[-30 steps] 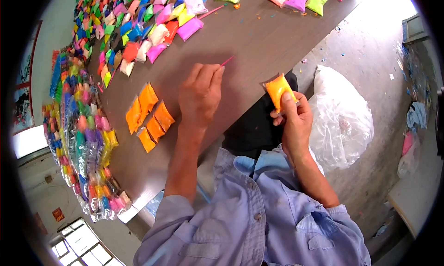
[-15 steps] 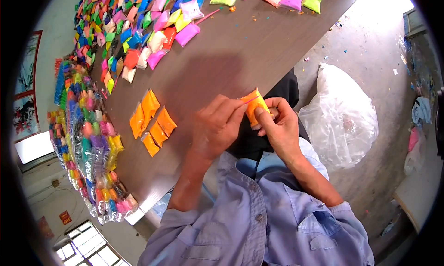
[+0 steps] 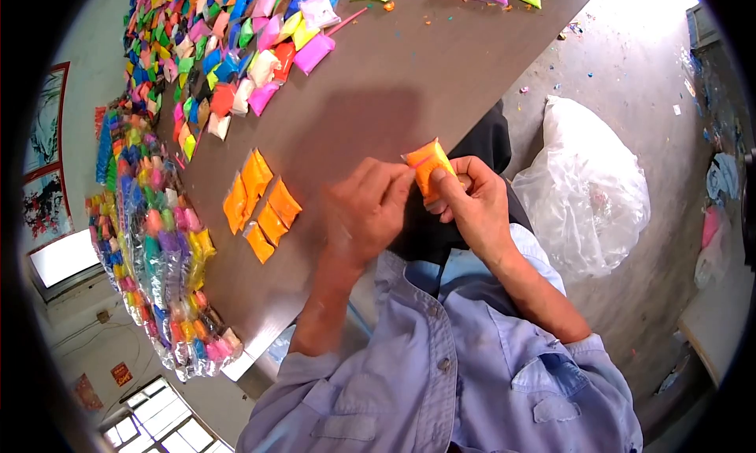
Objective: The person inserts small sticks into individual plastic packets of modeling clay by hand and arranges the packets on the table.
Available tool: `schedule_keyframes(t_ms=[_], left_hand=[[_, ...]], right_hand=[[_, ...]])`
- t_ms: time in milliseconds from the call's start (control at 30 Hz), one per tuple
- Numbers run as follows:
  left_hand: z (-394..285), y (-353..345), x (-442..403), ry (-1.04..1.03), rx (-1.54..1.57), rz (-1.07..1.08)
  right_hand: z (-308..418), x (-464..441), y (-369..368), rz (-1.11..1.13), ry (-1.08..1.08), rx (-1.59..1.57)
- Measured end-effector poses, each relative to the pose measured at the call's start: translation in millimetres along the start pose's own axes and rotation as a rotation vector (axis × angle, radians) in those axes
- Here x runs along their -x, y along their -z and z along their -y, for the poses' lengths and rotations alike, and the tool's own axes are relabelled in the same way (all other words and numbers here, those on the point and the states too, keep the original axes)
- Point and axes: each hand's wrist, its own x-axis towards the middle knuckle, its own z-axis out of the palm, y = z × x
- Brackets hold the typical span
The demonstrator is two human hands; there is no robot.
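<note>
My right hand (image 3: 480, 205) holds a small clear packet of bright orange clay-like stuff (image 3: 431, 168), thumb pressed on its front. At the packet's upper left, a thin pink stick (image 3: 420, 161) lies against the film. My left hand (image 3: 366, 205) is closed in a pinch beside that corner, apparently on the stick's end, which the fingers mostly hide. On the brown table to the left lie several similar orange packets (image 3: 272, 223) in two short rows.
Many colourful packets (image 3: 228, 67) are heaped across the table's far left. Bundled strips of filled bags (image 3: 169, 256) line its left edge. Another pink stick (image 3: 346, 21) lies by the heap. A large white plastic bag (image 3: 583, 193) sits on the floor at right.
The orange packet has tilted and shifted slightly left in my right hand. My left hand has drawn back a little, and less of the pink stick shows across the packet.
</note>
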Motion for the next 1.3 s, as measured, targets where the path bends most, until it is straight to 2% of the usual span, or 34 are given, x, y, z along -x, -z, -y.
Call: schedule_keyframes(t_ms=[100, 400, 600, 733, 1033, 1300], left_hand=[[0, -11, 14, -0.099, 0.017, -0.015], [16, -1, -1, 0.006, -0.064, -0.096], [-14, -4, -6, -0.136, -0.183, 0.091], [-9, -3, -20, -0.145, -0.187, 0.067], [-3, 0, -30, -0.033, -0.184, 0.016], [14, -2, -18, 0.064, -0.010, 0.033]], right_hand=[[-2, -1, 0, 0.004, -0.009, -0.057], [1, 2, -5, -0.021, 0.025, 0.018], [-4, 4, -12, -0.085, 0.097, 0.074], [-11, 1, -8, -0.131, 0.162, 0.191], [-6, 0, -8, -0.127, 0.166, 0.180], [-8, 1, -4, -0.039, 0.128, 0.045]])
